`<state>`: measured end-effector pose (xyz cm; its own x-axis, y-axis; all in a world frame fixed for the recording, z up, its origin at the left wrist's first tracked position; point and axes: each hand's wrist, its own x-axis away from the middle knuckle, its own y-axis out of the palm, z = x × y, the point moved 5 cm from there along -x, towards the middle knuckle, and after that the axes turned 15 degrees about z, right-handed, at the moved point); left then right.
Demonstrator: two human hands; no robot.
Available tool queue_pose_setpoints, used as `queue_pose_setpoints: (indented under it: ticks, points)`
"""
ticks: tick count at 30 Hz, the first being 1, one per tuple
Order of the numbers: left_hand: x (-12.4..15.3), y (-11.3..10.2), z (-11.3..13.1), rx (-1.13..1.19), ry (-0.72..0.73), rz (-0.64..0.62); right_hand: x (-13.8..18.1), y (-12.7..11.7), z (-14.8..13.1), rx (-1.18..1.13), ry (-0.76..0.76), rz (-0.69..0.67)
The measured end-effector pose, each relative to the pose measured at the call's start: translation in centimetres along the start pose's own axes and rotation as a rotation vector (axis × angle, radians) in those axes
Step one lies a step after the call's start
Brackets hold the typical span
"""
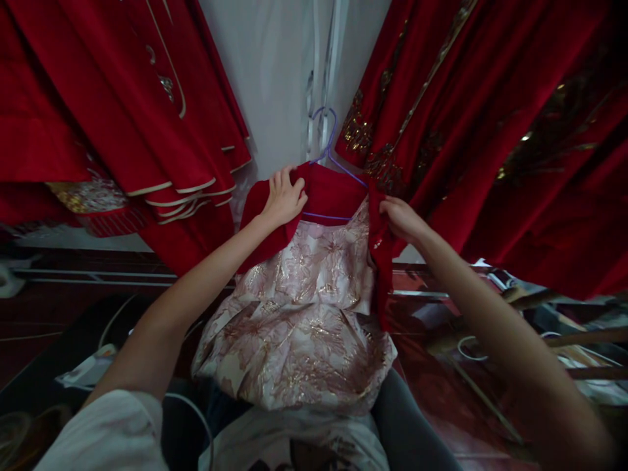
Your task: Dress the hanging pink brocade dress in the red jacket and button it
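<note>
A pale pink dress (318, 314) with a gold floral pattern hangs in front of me, its skirt bunched over my lap. A red jacket (338, 183) lies around its shoulders, on a purple hanger (333, 152) whose hook is up by the white metal bars. My left hand (285, 196) has its fingers curled over the jacket's left shoulder edge. On the other side, my right hand (403, 218) pinches the jacket's right front edge, with the thumb tucked behind cloth. Small shiny ornaments show on the jacket's right front.
Red garments (161, 118) with pale trim hang at the left. More red garments (441, 118) with gold sequins hang at the right. White metal bars (316, 65) run up the middle. Assorted items and papers (583, 356) lie at the lower right; a white cable (196, 409) curves near my lap.
</note>
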<state>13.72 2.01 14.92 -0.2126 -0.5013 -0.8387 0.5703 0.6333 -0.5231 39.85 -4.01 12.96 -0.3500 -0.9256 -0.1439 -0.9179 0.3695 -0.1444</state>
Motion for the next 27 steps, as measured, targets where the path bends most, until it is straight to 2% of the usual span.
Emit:
queue_pose_setpoints:
  ticks: [3,6,9,12,16,21,27]
  points:
    - [2.6,0.6,1.0,0.156,-0.069,-0.021,0.6,4.4,0.4,0.053,-0.150,-0.006]
    - [4.6,1.7,1.8,0.362,-0.202,-0.047,1.9,9.6,0.2,0.077,-0.362,-0.121]
    - [5.3,2.1,1.7,0.518,-0.354,0.004,2.8,12.3,0.1,0.007,-0.501,-0.099]
    - [5.3,1.7,1.3,0.689,-0.494,0.051,3.4,12.8,0.7,-0.009,-0.505,-0.109]
    - [5.7,1.3,1.4,0.917,-0.661,0.062,4.0,12.1,1.4,-0.089,-0.462,-0.112]
    - [7.1,1.6,1.7,1.052,-0.710,0.031,4.6,11.8,1.8,-0.192,-0.406,-0.123]
    - [8.8,1.9,0.9,1.077,-0.791,0.008,5.0,11.6,2.2,-0.180,-0.397,-0.090]
